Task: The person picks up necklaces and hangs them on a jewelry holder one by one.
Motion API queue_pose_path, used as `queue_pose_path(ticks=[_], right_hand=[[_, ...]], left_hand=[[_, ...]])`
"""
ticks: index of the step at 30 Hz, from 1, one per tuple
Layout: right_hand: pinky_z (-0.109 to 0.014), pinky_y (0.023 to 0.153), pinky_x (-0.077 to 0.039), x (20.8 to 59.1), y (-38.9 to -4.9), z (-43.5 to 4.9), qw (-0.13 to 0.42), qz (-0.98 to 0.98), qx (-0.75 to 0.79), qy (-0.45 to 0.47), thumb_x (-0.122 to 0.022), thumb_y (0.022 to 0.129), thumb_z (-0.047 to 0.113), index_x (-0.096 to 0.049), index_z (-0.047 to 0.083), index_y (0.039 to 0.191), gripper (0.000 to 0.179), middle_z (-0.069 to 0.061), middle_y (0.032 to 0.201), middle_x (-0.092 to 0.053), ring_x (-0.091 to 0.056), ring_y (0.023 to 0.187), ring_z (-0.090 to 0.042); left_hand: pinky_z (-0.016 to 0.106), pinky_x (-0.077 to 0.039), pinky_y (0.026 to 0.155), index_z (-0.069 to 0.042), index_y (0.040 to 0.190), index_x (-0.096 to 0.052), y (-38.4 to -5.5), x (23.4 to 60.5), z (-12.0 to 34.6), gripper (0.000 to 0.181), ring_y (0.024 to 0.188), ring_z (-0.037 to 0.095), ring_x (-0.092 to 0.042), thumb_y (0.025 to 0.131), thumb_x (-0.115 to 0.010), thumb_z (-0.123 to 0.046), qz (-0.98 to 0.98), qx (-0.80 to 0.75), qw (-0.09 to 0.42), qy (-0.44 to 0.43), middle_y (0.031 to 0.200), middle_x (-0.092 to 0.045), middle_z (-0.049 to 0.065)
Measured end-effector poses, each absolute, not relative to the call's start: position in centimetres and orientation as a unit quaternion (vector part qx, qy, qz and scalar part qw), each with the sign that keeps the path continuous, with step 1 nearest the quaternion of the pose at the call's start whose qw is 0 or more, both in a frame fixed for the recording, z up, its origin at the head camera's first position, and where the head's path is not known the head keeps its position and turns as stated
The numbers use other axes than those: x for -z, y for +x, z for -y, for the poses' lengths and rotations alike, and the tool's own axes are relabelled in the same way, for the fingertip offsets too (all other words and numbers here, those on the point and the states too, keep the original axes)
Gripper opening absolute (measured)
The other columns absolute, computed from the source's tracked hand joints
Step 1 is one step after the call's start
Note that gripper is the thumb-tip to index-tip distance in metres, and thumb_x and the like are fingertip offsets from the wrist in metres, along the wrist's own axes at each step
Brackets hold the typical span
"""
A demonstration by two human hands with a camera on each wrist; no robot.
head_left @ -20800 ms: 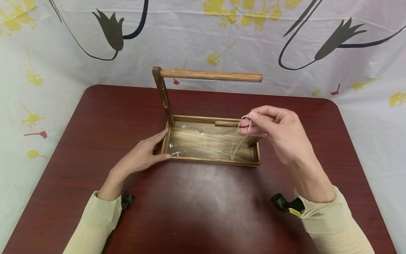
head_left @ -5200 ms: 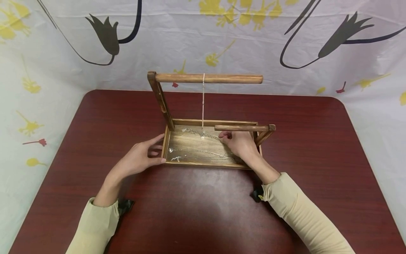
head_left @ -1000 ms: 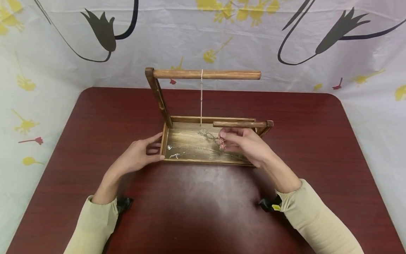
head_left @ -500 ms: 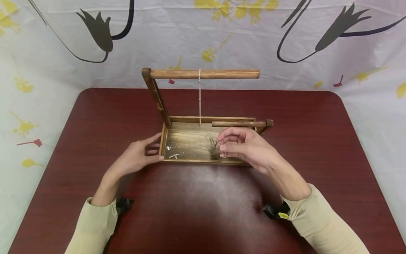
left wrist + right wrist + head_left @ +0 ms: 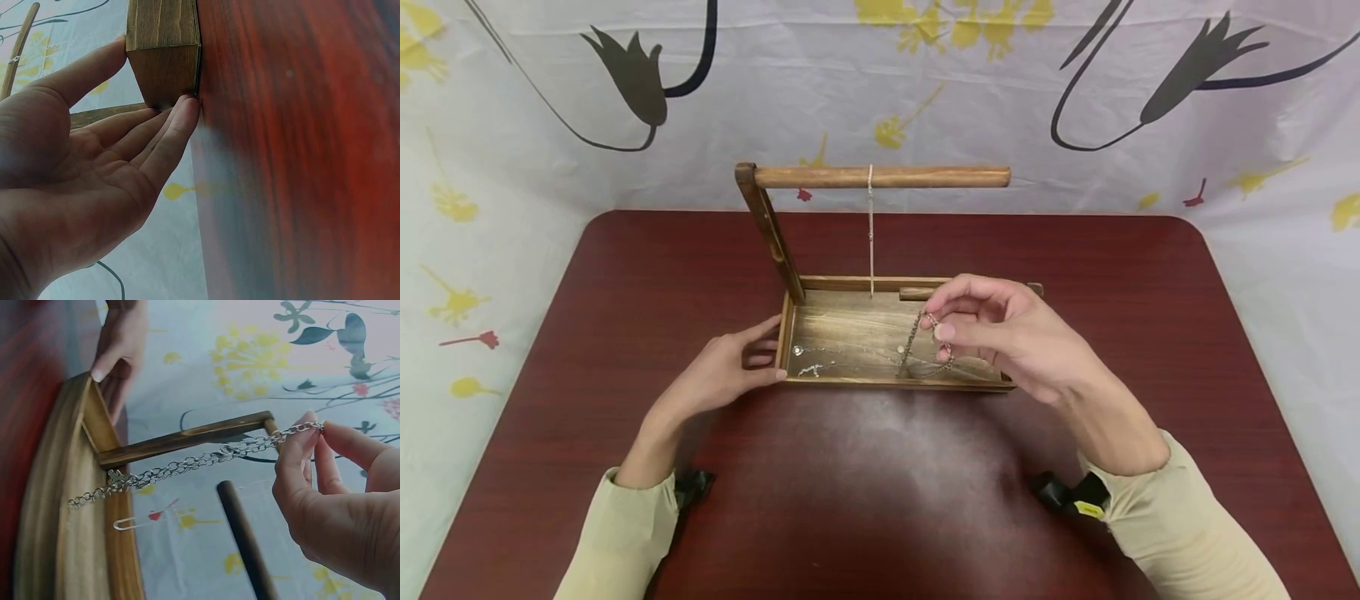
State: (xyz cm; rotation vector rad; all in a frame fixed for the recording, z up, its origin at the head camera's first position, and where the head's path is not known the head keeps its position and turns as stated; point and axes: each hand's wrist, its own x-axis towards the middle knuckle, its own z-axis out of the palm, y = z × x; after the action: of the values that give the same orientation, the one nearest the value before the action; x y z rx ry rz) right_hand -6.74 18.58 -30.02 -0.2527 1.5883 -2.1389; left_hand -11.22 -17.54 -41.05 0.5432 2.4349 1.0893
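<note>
A: Head view; clock centred on the tray (image 5: 842,382), 12 being the far side. What do I have in the hands?

B: Right hand (image 5: 1003,333), at 3: chain (image 5: 172,469) pinched between thumb and fingertips, strands hanging over the tray toward 4. Left hand (image 5: 722,367), at 9: fingers extended, touching the tray's end, not clenched.

A: How should I run this lift?

B: My judgement: a firm pinch, straight up, slowly, until the low end swings free. I cannot tell whether that end touches the tray floor. Links may snag a neighbour, so I would pause if anything else rises. I would brace the tray at 9 against a tug; it looks light.

A: What lies around?

B: In the tray, pendant (image 5: 797,351) between 8 and 9, beaded strand (image 5: 811,369) at 8. Their thin tails run toward the chain; I lose them near the hand.

A: Obstacles?

B: Short bar (image 5: 913,293) at 1, its far part hidden behind the right hand. Higher, long bar (image 5: 940,177) across 12, with a pale loop (image 5: 871,242) hanging near its middle. Post (image 5: 767,233) at 10. I would carry the chain wide of the loop.
</note>
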Motion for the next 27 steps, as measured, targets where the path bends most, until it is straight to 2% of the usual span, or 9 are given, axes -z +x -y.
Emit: queue_pose_path(ticks=[9,16,21,27], right_hand=[[-0.032,0.07,-0.058,28.4,-6.8,-19.5,0.177,-0.569,0.79,-0.144,-0.057,0.091,-0.017,-0.073,-0.001,0.105,0.027,-0.013,0.102,-0.069,-0.063,0.083,-0.02],[-0.031,0.076,-0.059,26.5,-6.8,-20.6,0.159,-0.545,0.807,-0.162,-0.052,0.091,-0.022,-0.068,-0.009,0.116,0.033,-0.02,0.112,-0.069,-0.067,0.09,-0.023],[-0.034,0.082,-0.059,25.4,-6.9,-21.2,0.164,-0.543,0.803,-0.183,-0.046,0.089,-0.027,-0.057,-0.009,0.134,0.049,-0.021,0.134,-0.059,-0.064,0.106,-0.024],[-0.036,0.078,-0.06,24.6,-7.2,-21.7,0.152,-0.564,0.784,-0.209,-0.042,0.09,-0.028,-0.042,-0.011,0.144,0.057,-0.028,0.147,-0.042,-0.063,0.105,-0.025]], left_hand=[[0.043,-0.054,0.094,-0.009,0.156,-0.033,-11.3,41.1,17.7,0.08,0.116,0.031,-0.063,0.089,-0.077,-0.018,-0.875,-0.39,0.211,0.191,0.13,-0.063,0.019],[0.041,-0.056,0.091,-0.01,0.156,-0.032,-11.2,41.2,17.5,0.081,0.114,0.029,-0.065,0.089,-0.077,-0.018,-0.876,-0.388,0.215,0.19,0.129,-0.064,0.018],[0.035,-0.056,0.09,-0.009,0.156,-0.032,-11.2,41.1,17.5,0.082,0.112,0.028,-0.066,0.088,-0.077,-0.016,-0.873,-0.395,0.218,0.187,0.128,-0.064,0.019],[0.033,-0.056,0.09,-0.009,0.156,-0.031,-11.3,41.1,17.6,0.082,0.112,0.028,-0.066,0.088,-0.077,-0.017,-0.871,-0.397,0.221,0.187,0.13,-0.062,0.02]])
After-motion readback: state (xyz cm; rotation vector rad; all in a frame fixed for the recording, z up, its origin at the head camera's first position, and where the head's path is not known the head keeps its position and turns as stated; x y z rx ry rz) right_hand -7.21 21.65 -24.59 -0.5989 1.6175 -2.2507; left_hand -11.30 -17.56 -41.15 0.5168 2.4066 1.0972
